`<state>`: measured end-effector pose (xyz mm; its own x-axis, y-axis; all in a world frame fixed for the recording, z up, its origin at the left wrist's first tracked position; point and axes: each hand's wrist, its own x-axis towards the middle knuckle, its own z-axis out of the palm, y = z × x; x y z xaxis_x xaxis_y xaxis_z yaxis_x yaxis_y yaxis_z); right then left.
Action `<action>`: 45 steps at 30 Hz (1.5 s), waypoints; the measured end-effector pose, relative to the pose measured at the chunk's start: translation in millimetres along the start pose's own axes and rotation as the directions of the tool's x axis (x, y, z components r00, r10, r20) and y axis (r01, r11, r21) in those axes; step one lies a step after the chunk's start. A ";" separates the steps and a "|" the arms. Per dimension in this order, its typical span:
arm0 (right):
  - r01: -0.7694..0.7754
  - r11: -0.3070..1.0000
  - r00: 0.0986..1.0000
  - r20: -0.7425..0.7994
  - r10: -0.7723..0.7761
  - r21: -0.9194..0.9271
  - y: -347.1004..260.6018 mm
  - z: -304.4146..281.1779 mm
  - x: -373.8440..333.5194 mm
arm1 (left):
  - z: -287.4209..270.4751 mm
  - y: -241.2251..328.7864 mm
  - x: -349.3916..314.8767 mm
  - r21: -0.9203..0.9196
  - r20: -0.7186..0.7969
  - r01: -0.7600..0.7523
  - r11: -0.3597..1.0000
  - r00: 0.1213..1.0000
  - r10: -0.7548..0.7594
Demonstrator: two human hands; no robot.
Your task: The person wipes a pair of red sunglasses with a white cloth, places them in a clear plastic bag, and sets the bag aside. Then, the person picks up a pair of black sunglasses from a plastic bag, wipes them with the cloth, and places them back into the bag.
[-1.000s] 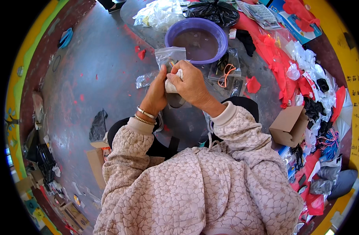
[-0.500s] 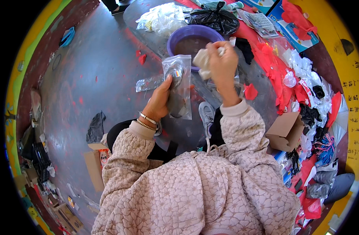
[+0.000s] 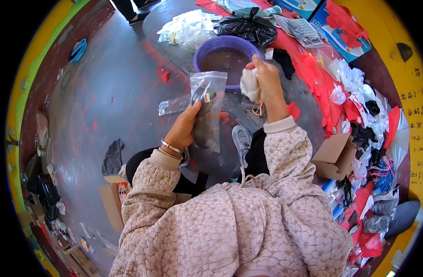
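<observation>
My left hand (image 3: 186,124) grips a clear plastic zip bag (image 3: 215,104) upright, its thumb pressed on the front. Something dark lies inside the bag, along with a small striped colour label; its kind I cannot make out. In my right hand (image 3: 269,83) is a crumpled off-white cloth (image 3: 250,85), pinched between thumb and fingers to the right of the bag. Just beyond both hands stands a purple basin (image 3: 198,60) holding murky brownish water. Another clear plastic packet (image 3: 172,106) lies on the floor left of the bag.
An open cardboard box (image 3: 334,156) stands to the right, beside heaped plastic bags and red sheeting (image 3: 320,99). A tied black bag (image 3: 248,27) and white plastic bags (image 3: 188,28) lie behind the basin. Another carton (image 3: 110,205) is at my left. A person's foot (image 3: 138,18) shows at the far edge.
My right hand has drawn the cloth slightly down and right, away from the bag, and turned more upright. The bag in my left hand has dropped a little.
</observation>
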<state>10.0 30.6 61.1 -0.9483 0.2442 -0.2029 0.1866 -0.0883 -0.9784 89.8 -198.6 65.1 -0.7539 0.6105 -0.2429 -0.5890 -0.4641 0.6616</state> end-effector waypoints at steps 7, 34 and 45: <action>-0.130 0.991 0.883 0.453 0.119 -0.007 2.0 27.5 -45.5 | -5.3 -8.7 5.7 0.340 -0.076 -0.053 0.939 0.994 0.083; 0.796 0.220 0.558 0.540 -0.630 -0.564 -4.7 71.4 -76.1 | -15.1 1.9 5.8 0.451 0.016 -0.037 0.892 0.999 0.033; 0.168 0.939 0.984 0.000 -0.176 -0.300 -0.8 -31.8 30.0 | -26.3 9.0 6.9 0.102 0.057 -0.080 0.992 0.996 0.074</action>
<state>-10.4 68.7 54.5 -0.9663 0.2560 -0.0275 0.0931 0.2479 -0.9643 71.7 -215.4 50.8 -0.7777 0.6099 -0.1523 -0.4941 -0.4433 0.7479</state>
